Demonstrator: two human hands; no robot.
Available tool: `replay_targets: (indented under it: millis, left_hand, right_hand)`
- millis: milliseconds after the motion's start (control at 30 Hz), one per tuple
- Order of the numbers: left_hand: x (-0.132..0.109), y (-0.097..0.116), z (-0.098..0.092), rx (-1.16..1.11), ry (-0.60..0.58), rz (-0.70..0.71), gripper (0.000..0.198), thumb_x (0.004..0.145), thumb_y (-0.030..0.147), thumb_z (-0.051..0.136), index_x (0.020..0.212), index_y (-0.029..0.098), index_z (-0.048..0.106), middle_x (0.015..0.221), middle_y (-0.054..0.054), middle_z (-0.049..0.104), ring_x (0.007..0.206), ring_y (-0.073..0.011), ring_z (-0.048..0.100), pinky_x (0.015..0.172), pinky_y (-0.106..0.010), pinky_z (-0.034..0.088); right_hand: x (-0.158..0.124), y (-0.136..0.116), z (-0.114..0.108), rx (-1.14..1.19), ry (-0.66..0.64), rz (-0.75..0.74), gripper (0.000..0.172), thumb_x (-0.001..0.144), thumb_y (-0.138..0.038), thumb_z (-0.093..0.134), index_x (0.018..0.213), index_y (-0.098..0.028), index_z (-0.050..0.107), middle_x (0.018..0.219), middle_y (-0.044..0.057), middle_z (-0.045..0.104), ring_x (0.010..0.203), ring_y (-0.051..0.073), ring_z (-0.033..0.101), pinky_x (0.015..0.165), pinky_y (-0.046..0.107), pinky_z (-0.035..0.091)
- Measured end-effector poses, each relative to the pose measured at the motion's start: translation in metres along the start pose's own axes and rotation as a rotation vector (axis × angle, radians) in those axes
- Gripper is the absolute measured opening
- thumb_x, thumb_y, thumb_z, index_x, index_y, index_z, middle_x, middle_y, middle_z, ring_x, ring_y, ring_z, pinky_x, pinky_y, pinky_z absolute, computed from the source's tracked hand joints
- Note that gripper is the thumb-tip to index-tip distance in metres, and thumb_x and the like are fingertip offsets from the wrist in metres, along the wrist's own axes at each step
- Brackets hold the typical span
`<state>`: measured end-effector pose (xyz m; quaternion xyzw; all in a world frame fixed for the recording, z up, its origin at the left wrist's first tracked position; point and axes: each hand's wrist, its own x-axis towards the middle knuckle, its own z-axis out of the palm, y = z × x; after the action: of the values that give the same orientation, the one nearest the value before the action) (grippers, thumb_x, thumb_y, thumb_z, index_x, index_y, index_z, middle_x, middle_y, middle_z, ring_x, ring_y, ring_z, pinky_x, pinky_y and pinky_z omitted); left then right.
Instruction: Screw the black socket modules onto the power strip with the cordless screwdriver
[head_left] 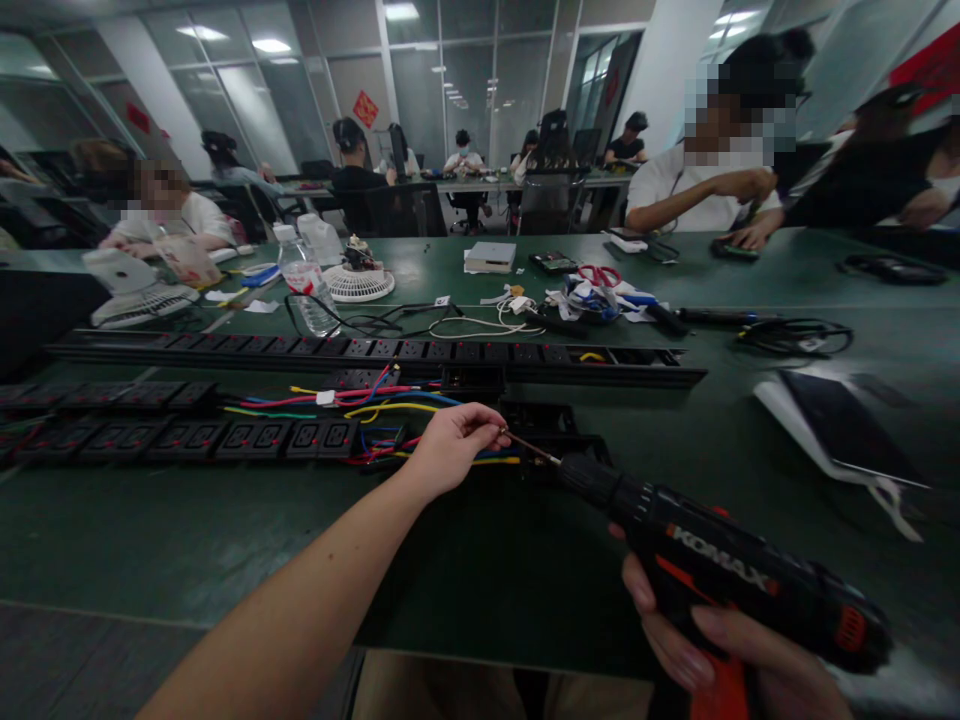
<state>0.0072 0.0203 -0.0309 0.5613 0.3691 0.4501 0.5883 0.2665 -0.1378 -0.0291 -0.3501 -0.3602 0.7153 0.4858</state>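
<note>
My right hand point(697, 630) is wrapped round the grip of a black and orange cordless drill point(712, 550) marked KOMAX. Its long thin bit point(531, 446) points left and slightly up, away from the chuck. At the bit's tip, my left hand point(454, 445) pinches thumb and fingers on a tiny brass-coloured piece that looks like a screw point(505, 430), mostly hidden. Under and behind this hand lie power strips, one a row of black sockets point(262, 437) with coloured wires point(397, 408) coming out. Black open housing ends point(555, 418) sit beneath the bit.
Behind runs a long power strip point(420, 352). Further back are a water bottle point(306, 280), fan parts point(360, 283), a white box point(490, 257), red-handled scissors point(600, 276) and cables point(795, 335). A tablet-like device point(851, 425) lies at right. Co-workers point(705, 190) sit across the green table point(187, 540).
</note>
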Motion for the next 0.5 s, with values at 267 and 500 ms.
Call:
replay_targets:
  millis: [267, 500]
  left_hand:
    - [-0.004, 0.003, 0.000, 0.113, 0.019, 0.080, 0.010, 0.082, 0.020, 0.066, 0.089, 0.014, 0.068, 0.079, -0.002, 0.068, 0.075, -0.0137, 0.069, 0.075, -0.027, 0.056]
    - [-0.013, 0.008, 0.008, 0.097, 0.069, 0.163, 0.010, 0.085, 0.021, 0.064, 0.092, 0.015, 0.067, 0.087, -0.004, 0.071, 0.081, -0.0153, 0.072, 0.079, -0.030, 0.059]
  right_hand:
    - [-0.001, -0.004, 0.003, 0.043, -0.013, -0.021, 0.051, 0.075, -0.035, 0.076, 0.124, -0.027, 0.062, 0.084, 0.006, 0.064, 0.045, 0.008, 0.049, 0.042, 0.023, 0.041]
    - [-0.009, -0.004, 0.001, 0.127, 0.035, -0.020, 0.048, 0.076, -0.037, 0.073, 0.123, -0.027, 0.063, 0.082, 0.006, 0.062, 0.041, 0.005, 0.042, 0.039, 0.022, 0.035]
